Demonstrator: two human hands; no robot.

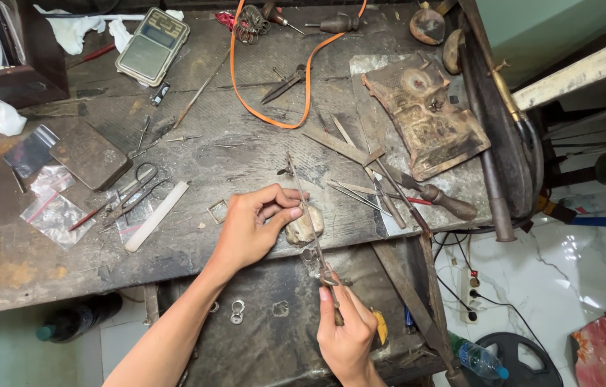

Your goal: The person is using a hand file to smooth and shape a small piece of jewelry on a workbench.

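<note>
Across a cluttered workbench [195, 172], the right hand [346, 333] closes around one thin saw [310, 215] slanting up past the left hand [256, 222], whose fingers pinch something small on one wooden peg [303, 228].

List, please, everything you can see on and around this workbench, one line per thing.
workbench: one, dark worn metal top, fills the view
digital scale: one, grey-green, far left of the bench
orange cord: one, looped at the far middle
scissors: one pair, dark metal, left of centre
white strip: one, right of the scissors
clear plastic bags: a few, left edge
charred block: one, brown-black, far right
wooden-handled tools: a couple, right edge of the bench
plastic bottle: one, clear with blue cap, on the floor at right
saw frame: one, thin metal, in the right hand
left hand: pressing a small piece on the bench peg
right hand: gripping the saw handle
</note>
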